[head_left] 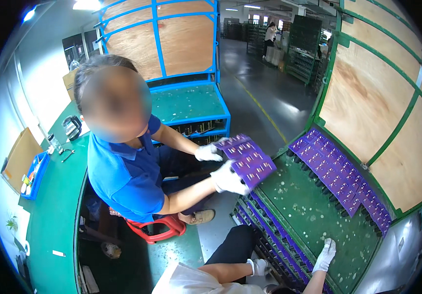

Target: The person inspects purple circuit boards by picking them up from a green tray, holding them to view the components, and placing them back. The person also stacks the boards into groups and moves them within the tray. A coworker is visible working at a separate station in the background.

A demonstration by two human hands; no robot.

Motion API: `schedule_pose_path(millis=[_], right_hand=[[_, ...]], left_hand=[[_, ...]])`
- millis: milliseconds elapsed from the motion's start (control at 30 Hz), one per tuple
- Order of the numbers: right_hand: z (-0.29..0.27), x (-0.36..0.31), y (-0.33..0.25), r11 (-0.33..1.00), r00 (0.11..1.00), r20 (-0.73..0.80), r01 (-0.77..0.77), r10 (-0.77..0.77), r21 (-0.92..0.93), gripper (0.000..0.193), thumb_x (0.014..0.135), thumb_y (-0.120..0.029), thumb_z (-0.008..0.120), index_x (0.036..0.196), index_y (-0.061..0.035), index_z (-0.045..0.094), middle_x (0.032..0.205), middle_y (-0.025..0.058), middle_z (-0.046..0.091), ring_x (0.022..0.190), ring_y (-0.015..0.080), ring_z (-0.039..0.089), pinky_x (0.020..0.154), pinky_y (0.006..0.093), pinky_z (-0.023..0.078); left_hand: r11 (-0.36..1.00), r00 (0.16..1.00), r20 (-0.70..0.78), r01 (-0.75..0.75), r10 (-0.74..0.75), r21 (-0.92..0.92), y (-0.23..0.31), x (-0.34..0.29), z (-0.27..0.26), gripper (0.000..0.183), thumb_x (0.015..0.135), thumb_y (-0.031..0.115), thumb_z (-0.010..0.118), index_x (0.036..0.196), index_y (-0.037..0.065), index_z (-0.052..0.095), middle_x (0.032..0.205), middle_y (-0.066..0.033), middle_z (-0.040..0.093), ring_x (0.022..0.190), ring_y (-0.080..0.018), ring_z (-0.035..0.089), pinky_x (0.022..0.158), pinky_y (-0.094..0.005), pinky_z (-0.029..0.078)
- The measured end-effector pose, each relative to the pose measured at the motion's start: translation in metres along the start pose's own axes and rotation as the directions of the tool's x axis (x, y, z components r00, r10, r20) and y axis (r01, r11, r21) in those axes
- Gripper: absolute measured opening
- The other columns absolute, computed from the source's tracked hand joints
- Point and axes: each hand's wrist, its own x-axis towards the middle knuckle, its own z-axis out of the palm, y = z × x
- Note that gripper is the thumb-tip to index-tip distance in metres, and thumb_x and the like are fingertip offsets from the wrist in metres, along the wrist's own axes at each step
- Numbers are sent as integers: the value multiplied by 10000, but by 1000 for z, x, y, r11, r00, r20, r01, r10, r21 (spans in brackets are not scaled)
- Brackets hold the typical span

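Listing the gloved pair: right hand, fingers extended and close together, grip empty, at the top of the green trolley; left hand, just beside the trolley's shelved side, grip partly turned away, its contents impossible to tell; purple boards, a row leaning along the trolley's far right side, apart from the right hand; one further purple panel, held by a co-worker in blue; handling, as judged: boards best taken by their edges, mounted parts untouched, each kept in line with its neighbours; surface: green, pale-spotted, shelving beneath; room: green desk at left with a blue tray, blue-framed trolley behind the co-worker, grey floor with a yellow line, plywood panels in a green frame rising over the boards
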Motion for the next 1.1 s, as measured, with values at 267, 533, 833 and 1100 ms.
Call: schedule_pose_path(millis=[267, 533, 833, 1100], right_hand=[[2, 1, -6, 997, 999, 27, -24, 22, 76, 407, 1008, -321, 531, 1133, 58, 610, 1051, 178, 669, 930, 260, 606, 861, 379, 471], [-4, 0, -4, 999, 999, 36, 15, -17, 51, 452, 1007, -350, 517, 1149, 70, 603, 1083, 194, 670, 962, 288, 618, 889, 390, 470], [1, -14, -84, 980, 1000, 12, -9, 12, -197, 341, 959, -299, 582, 1108, -6, 675, 997, 191, 707, 920, 328, 674, 855, 385, 517], [-6, -15, -75, 999, 1000, 16, -16, 17, -50, 229, 932, -222, 628, 982, -4, 675, 882, 164, 701, 803, 258, 682, 724, 356, 522]], left_hand=[[994, 993, 42, 111, -111, 1, 9, -8, -19, 448, 879, 490, 577, 844, 65, 711, 846, -216, 693, 808, -402, 682, 729, -494, 547], [996, 993, 89, 81, -84, 32, 16, -9, -29, 281, 895, 319, 574, 908, 77, 715, 912, -163, 705, 838, -344, 684, 757, -468, 546], [1000, 996, 86, -24, 25, -13, -29, -3, 9, 356, 882, 389, 553, 1036, 120, 729, 1009, -176, 709, 928, -392, 671, 826, -453, 533], [957, 985, 64, -142, 163, -254, 1, -17, -28, 399, 911, 402, 608, 1158, 98, 682, 1056, -221, 695, 935, -359, 686, 824, -430, 548]])
